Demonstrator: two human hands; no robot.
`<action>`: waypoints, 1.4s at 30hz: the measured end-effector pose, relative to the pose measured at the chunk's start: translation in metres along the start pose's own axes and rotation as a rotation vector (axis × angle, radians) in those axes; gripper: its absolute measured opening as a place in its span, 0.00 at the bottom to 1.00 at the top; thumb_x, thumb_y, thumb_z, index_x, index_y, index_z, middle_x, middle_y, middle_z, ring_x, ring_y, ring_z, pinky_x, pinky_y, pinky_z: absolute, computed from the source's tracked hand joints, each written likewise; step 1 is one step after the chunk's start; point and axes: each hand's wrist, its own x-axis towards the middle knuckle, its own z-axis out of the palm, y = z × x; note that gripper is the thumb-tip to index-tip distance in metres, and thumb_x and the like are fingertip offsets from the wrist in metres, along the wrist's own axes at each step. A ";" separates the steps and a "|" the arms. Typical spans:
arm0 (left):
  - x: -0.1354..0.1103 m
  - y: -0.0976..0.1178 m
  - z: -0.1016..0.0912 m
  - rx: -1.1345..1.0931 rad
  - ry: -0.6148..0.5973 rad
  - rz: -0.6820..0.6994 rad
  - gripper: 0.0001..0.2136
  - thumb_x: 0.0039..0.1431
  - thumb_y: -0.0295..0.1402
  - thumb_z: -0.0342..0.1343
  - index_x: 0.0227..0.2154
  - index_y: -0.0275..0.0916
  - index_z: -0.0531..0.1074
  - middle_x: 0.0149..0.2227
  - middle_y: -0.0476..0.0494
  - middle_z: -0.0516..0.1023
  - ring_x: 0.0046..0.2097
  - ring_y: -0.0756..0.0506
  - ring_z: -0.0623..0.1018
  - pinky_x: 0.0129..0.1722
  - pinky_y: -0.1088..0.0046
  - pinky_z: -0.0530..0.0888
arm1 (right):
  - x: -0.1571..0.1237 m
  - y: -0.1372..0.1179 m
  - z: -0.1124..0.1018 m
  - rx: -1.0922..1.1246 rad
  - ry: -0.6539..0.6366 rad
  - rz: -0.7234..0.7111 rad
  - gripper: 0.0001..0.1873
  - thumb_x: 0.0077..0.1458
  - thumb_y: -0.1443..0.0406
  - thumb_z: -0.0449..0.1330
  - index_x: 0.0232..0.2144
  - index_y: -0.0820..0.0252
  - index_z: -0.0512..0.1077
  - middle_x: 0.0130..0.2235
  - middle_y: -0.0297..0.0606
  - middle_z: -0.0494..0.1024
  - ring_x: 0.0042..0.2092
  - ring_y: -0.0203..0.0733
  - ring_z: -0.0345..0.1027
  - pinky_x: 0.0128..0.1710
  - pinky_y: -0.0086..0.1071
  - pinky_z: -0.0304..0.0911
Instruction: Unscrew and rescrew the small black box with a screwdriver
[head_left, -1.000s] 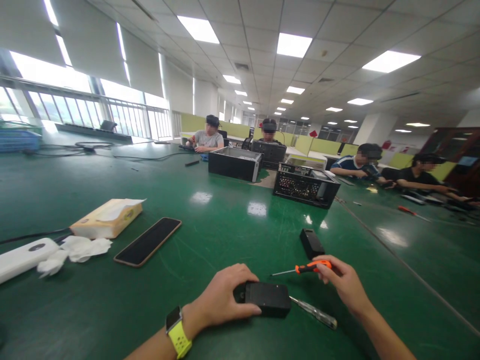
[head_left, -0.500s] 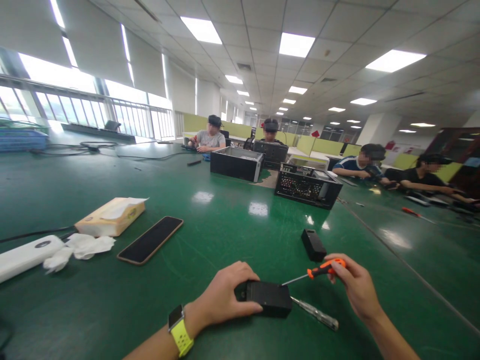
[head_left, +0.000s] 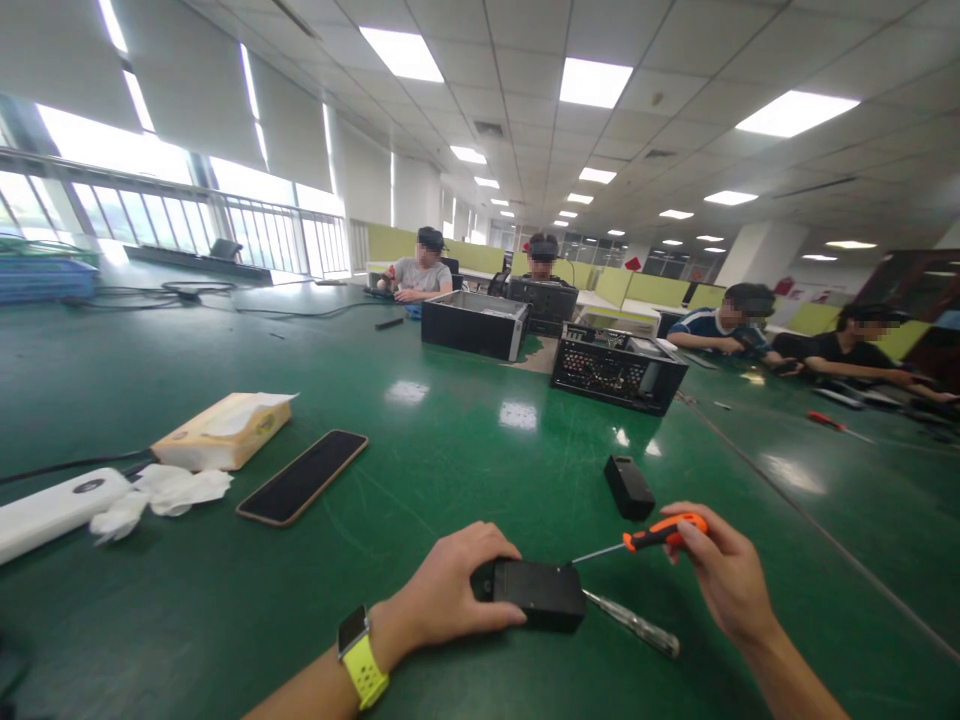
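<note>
My left hand (head_left: pixel 457 585), with a yellow-strapped watch (head_left: pixel 363 655) on its wrist, grips the left end of a small black rectangular box (head_left: pixel 541 595) lying on the green table. Between the fingers and thumb of my right hand (head_left: pixel 724 570) is the handle of an orange and black screwdriver (head_left: pixel 666 532). Its thin shaft slants down leftward, and the tip is at the box's far top edge, near the right corner. A clear-handled screwdriver (head_left: pixel 636 625) lies against the box's right side. Just beyond my right hand rests a second black box (head_left: pixel 629 487).
On the left are a phone (head_left: pixel 303 478), a tissue pack (head_left: pixel 225 432), crumpled tissues (head_left: pixel 176 490) and a white device (head_left: pixel 56 512). Farther back stand two computer cases, one black-sided (head_left: pixel 474 325), one with a perforated panel (head_left: pixel 616 368). Another orange screwdriver (head_left: pixel 836 424) lies right. Several people sit around the table.
My right hand and the orange screwdriver's handle have shifted slightly right, and the tip has moved a little toward the box's right corner. My left hand keeps its grip on the box.
</note>
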 end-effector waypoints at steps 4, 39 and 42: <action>-0.001 0.000 0.001 0.004 -0.004 -0.004 0.20 0.50 0.44 0.68 0.44 0.40 0.74 0.41 0.44 0.76 0.41 0.42 0.74 0.43 0.67 0.71 | -0.001 0.000 0.001 0.023 -0.032 0.016 0.12 0.54 0.57 0.65 0.37 0.59 0.79 0.32 0.39 0.76 0.29 0.39 0.67 0.27 0.31 0.66; 0.000 -0.001 -0.009 0.003 0.029 0.050 0.20 0.51 0.41 0.68 0.46 0.40 0.75 0.44 0.42 0.77 0.45 0.41 0.76 0.48 0.64 0.73 | 0.034 -0.136 0.084 -0.883 -0.392 -0.375 0.11 0.55 0.57 0.63 0.33 0.56 0.80 0.22 0.31 0.76 0.24 0.37 0.67 0.25 0.29 0.57; 0.000 0.000 -0.011 -0.008 0.031 0.053 0.19 0.51 0.39 0.67 0.46 0.40 0.75 0.44 0.42 0.77 0.44 0.41 0.76 0.47 0.64 0.73 | 0.036 -0.131 0.081 -0.880 -0.382 -0.414 0.12 0.58 0.60 0.60 0.41 0.56 0.79 0.32 0.36 0.81 0.31 0.40 0.71 0.31 0.31 0.61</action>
